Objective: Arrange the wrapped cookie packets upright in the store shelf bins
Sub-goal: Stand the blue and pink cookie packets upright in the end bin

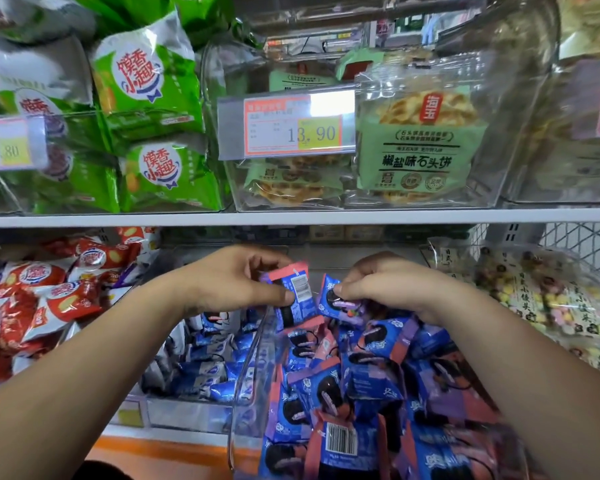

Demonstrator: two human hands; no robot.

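Packets [343, 382] in blue, pink and purple wrap fill a clear bin [253, 358] on the lower shelf, lying jumbled at every angle. In the head view, the only one given, both forearms reach in over this heap.

The left hand [236, 278] is clamped on one raised packet [297, 289], thumb across its front and fingers curled behind. That packet stands roughly upright above the bin's rear left part, pink sealed edge on top and printed back facing the camera. Just beside it, the right hand [385, 282] pinches a second packet [331, 299] by its upper corner between thumb and forefinger. This one tilts (its lower end seems to meet the heap, though blur makes that uncertain).

Left of the bin lie blue-and-white packets [205, 368], and further left red snack bags [49, 292]. To the right sits a bag of pastel sweets [548, 299]. On the shelf above are green bags [153, 95], a price tag [291, 128] and flatbread packs [420, 147].
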